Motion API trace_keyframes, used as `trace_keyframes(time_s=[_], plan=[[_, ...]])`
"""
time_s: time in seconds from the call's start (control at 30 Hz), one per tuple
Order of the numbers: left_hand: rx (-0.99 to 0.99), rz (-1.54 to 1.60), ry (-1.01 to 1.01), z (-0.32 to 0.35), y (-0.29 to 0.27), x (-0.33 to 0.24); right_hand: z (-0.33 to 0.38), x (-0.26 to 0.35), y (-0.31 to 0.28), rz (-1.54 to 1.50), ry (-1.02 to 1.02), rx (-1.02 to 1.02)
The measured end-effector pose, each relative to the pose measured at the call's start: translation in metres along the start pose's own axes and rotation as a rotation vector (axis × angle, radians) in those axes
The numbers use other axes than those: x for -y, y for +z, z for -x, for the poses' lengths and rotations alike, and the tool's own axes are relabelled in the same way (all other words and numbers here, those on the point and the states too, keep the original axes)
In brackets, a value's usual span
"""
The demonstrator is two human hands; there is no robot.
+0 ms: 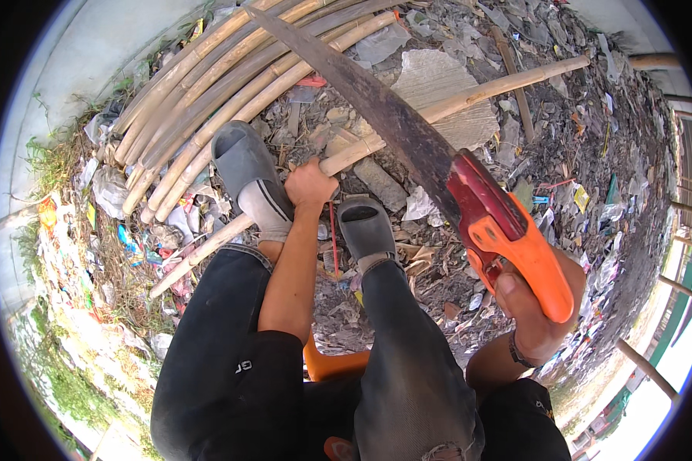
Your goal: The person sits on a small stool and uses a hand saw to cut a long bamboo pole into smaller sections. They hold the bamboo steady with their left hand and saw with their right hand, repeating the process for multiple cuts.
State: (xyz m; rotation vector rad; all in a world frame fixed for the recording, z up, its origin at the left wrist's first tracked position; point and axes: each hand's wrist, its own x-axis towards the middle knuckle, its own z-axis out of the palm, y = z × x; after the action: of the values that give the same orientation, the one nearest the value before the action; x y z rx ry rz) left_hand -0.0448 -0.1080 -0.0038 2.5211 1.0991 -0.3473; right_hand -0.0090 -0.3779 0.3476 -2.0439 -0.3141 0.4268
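Observation:
My right hand (pixel 532 311) grips the orange and red handle of a hand saw (pixel 392 123), raised up close with its dark, worn blade pointing to the upper left. The blade passes in front of a bamboo pole (pixel 484 91) that lies slantwise across the ground. My left hand (pixel 311 184) is closed around that pole near its middle. Just left of this hand, my left foot in a grey slide sandal (pixel 244 157) rests over the pole. My right foot, in another grey sandal (pixel 365 227), stands on the ground below it.
Several bamboo poles (pixel 207 146) lie side by side at the upper left. A flat pale slab (pixel 446 77) and a rough stone block (pixel 380 184) sit among litter and plastic scraps. Beneath me shows an orange seat (pixel 332 364). A pale wall (pixel 69 69) runs along the far left.

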Motion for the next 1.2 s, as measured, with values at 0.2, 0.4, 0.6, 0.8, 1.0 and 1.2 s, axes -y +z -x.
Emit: trace_keyframes(time_s=[0.2,0.4,0.6,0.8,1.0,1.2], plan=[[0.202,0.018,0.009,-0.029,-0.025,0.011,0.007,-0.048,-0.002,0.030,-0.226,-0.039],[0.266,0.029,0.030,-0.037,-0.031,0.004,0.011,-0.122,0.072,0.080,-0.037,-0.052],[0.201,0.011,0.028,-0.029,-0.029,0.008,0.042,-0.136,0.076,0.095,0.100,-0.022],[0.091,0.024,0.064,-0.015,-0.019,0.008,0.091,-0.111,0.043,0.143,0.242,0.027],[-0.020,0.042,0.052,0.002,-0.004,0.003,0.045,-0.153,0.083,0.113,0.182,0.008],[-0.137,0.076,0.088,0.006,0.014,0.007,-0.030,-0.177,0.152,0.055,-0.007,-0.038]])
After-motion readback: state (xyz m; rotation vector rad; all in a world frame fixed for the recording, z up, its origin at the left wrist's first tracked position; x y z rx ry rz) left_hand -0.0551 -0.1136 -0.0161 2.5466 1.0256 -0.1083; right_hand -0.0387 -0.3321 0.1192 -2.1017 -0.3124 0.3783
